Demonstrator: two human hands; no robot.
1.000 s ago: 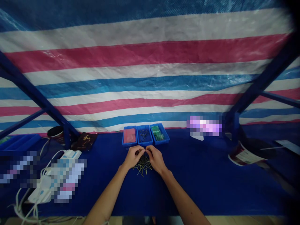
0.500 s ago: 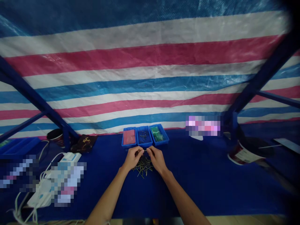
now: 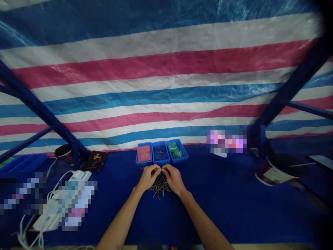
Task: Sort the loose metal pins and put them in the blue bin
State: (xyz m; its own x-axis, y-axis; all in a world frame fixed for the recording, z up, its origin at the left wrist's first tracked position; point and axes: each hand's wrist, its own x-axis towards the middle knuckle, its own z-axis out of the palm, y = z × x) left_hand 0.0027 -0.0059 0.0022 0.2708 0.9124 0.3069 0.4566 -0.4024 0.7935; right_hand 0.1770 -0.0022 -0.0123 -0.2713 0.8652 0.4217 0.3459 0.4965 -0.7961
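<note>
"What changed at the bench?"

"The left hand (image 3: 148, 177) and right hand (image 3: 173, 180), slightly apart half a second ago, have closed in, their fingers (image 3: 157, 168) now meeting above the pile of metal pins (image 3: 159, 188)."

"And the view?"

"It has tilted: the pile and the three blue plastic trays (image 3: 161, 161) sit slightly lower in the frame."

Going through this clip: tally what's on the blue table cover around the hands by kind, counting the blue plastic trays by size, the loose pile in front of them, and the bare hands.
Small blue plastic trays: 3
Larger blue plastic tray: 1
Loose pile of thin metal pins: 1
Bare hands, the left hand and the right hand: 2
Total: 7
</note>
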